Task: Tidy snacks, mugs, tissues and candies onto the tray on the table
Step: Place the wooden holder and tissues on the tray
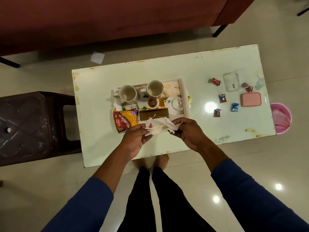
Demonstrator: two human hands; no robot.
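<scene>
A crumpled white tissue [158,127] is stretched between my two hands just in front of the tray [183,91]. My left hand [136,139] pinches its left end and my right hand [187,131] pinches its right end. On the tray stand two mugs [127,94] [155,89], a white teapot [175,104], a small bowl [152,103], a brown tissue box [153,114] and a red-and-yellow snack packet [125,119]. Several wrapped candies [222,98] lie scattered on the table's right part.
The white table [100,97] also carries a clear plastic container [231,82] and a pink box [250,99] near its right end. A pink bin [280,118] stands beyond that edge, a dark stool [33,124] at the left, a red sofa [117,19] behind.
</scene>
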